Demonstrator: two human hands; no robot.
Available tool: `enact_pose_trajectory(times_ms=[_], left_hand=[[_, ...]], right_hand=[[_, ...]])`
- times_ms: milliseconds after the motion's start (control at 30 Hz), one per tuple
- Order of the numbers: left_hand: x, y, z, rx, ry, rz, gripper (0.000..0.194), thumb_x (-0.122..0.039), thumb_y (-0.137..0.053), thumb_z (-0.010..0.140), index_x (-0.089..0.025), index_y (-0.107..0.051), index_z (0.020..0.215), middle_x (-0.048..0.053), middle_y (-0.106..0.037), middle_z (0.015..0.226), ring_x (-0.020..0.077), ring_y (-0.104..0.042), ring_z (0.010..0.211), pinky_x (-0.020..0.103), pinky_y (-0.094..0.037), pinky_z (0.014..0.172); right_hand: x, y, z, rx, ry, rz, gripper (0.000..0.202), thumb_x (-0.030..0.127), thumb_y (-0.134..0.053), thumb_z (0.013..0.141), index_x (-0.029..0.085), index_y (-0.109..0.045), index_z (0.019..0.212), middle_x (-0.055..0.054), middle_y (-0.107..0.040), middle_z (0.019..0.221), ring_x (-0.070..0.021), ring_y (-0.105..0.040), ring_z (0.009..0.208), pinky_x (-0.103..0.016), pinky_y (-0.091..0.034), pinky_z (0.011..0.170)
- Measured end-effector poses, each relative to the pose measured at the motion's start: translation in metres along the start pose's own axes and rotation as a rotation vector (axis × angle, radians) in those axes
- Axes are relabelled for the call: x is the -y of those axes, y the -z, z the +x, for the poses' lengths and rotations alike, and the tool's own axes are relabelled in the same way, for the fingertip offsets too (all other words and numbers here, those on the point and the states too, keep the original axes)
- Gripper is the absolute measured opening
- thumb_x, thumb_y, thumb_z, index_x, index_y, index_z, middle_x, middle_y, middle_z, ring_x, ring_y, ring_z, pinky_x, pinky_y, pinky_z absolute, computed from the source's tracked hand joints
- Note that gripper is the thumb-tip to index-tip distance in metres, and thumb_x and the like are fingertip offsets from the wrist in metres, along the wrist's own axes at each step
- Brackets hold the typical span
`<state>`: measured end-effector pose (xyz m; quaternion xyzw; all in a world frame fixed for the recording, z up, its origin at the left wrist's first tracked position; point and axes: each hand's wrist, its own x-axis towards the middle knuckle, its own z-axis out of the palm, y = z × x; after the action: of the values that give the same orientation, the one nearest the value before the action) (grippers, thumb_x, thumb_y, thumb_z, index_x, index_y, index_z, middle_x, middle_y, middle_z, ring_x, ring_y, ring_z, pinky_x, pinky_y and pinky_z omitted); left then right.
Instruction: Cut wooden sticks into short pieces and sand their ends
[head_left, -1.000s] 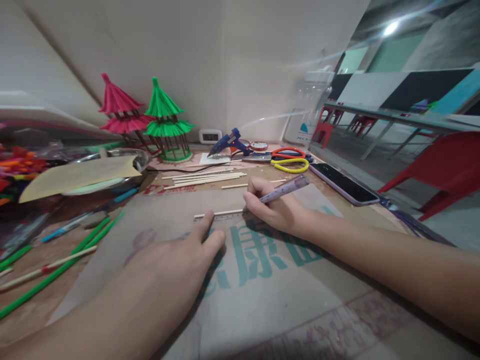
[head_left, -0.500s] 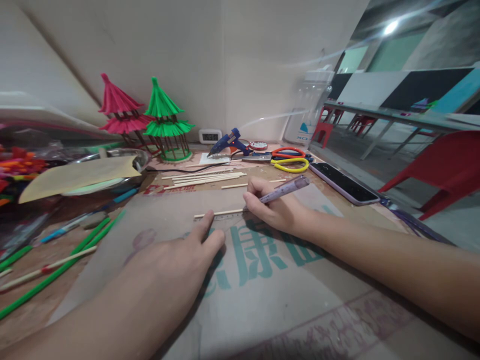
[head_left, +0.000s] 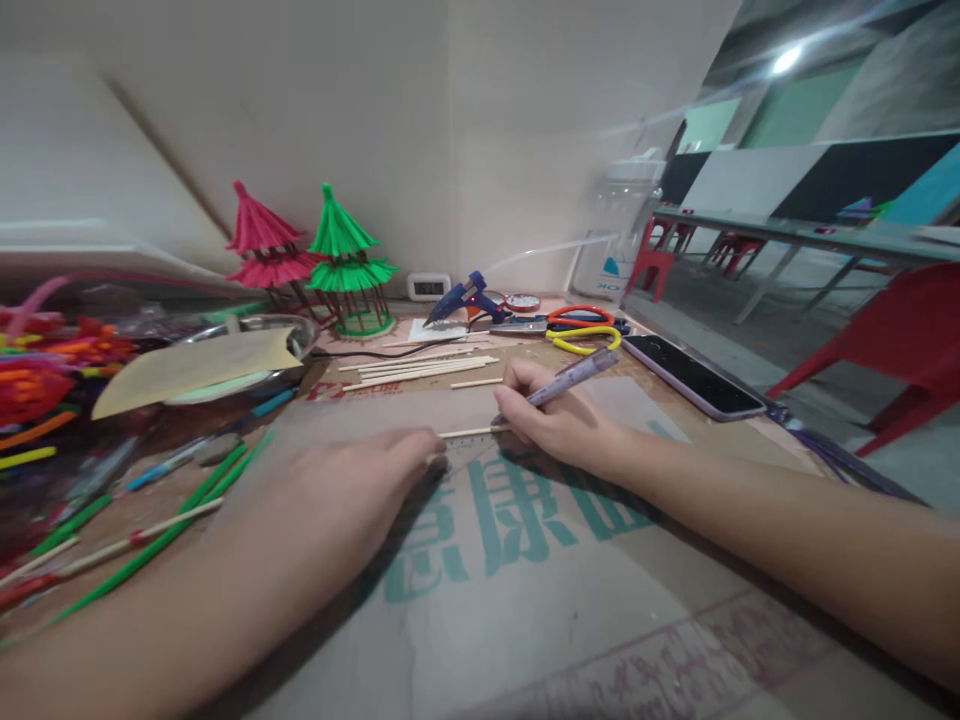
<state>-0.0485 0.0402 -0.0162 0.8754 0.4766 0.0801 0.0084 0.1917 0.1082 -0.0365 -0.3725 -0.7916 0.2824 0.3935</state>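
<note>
A thin wooden stick lies along a clear ruler on the printed cardboard, between my two hands. At the stick's left end my left hand has its thumb and fingers closed together; motion smears it a little, and its fingers cover that end. My right hand grips a purple pen, its tip hidden behind the fingers near the stick's right end. Farther back rests a bundle of similar wooden sticks, with a short stick beside it.
Behind stand a pink model pavilion and a green one, a small clock, a blue glue gun, scissors and a phone. Green pipe cleaners and a metal bowl are at left.
My left hand has gone from a pointing finger pressed on the stick to fingers drawn together at its left end. The right hand still holds the pen; the view has shifted slightly.
</note>
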Motion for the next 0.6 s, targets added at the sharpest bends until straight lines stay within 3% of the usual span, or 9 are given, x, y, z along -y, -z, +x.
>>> enact_pose_trajectory(times_ms=[100, 233, 400, 500, 600], left_hand=[[0.016, 0.002, 0.010, -0.061, -0.009, 0.148, 0.026, -0.028, -0.043, 0.102, -0.027, -0.069, 0.104, 0.004, -0.072, 0.113, 0.0242, -0.070, 0.093, 0.036, -0.052, 0.075], [0.021, 0.003, 0.015, -0.046, -0.054, 0.283, 0.028, -0.028, -0.042, 0.104, -0.023, -0.069, 0.099, 0.003, -0.068, 0.104, 0.0209, -0.068, 0.086, 0.034, -0.049, 0.071], [0.031, 0.018, 0.014, -0.111, 0.007, 0.400, 0.028, -0.024, -0.043, 0.102, -0.017, -0.070, 0.095, 0.009, -0.067, 0.103, 0.0231, -0.067, 0.087, 0.033, -0.048, 0.068], [0.049, 0.026, 0.016, -0.153, 0.103, 0.381, 0.032, -0.023, -0.040, 0.101, -0.016, -0.071, 0.099, 0.012, -0.066, 0.112, 0.0249, -0.067, 0.095, 0.033, -0.049, 0.071], [0.065, 0.024, 0.019, -0.130, 0.153, 0.352, 0.036, -0.026, -0.038, 0.102, -0.015, -0.071, 0.099, 0.012, -0.067, 0.109, 0.0247, -0.067, 0.092, 0.033, -0.051, 0.074]], right_hand=[[-0.002, -0.003, -0.001, 0.018, 0.004, 0.031, 0.022, 0.029, -0.047, 0.091, 0.024, -0.039, 0.072, 0.006, -0.043, 0.061, -0.0125, -0.043, 0.057, -0.026, -0.031, 0.054], [0.004, -0.001, -0.001, 0.034, 0.034, 0.028, 0.021, 0.031, -0.046, 0.095, 0.023, -0.043, 0.075, 0.005, -0.046, 0.064, -0.0129, -0.045, 0.058, -0.026, -0.034, 0.055], [0.012, 0.029, 0.009, -0.259, 0.093, -0.144, 0.027, 0.038, -0.043, 0.102, 0.021, -0.060, 0.089, 0.000, -0.059, 0.079, -0.0176, -0.055, 0.075, -0.029, -0.040, 0.069], [-0.008, 0.043, 0.019, -0.331, 0.093, -0.277, 0.030, 0.039, -0.045, 0.101, 0.021, -0.062, 0.085, -0.004, -0.063, 0.084, -0.0210, -0.058, 0.081, -0.031, -0.042, 0.073], [-0.039, 0.044, 0.025, -0.166, 0.102, -0.448, 0.018, 0.034, -0.060, 0.094, 0.019, -0.069, 0.088, -0.007, -0.067, 0.088, -0.0240, -0.060, 0.086, -0.035, -0.043, 0.081]])
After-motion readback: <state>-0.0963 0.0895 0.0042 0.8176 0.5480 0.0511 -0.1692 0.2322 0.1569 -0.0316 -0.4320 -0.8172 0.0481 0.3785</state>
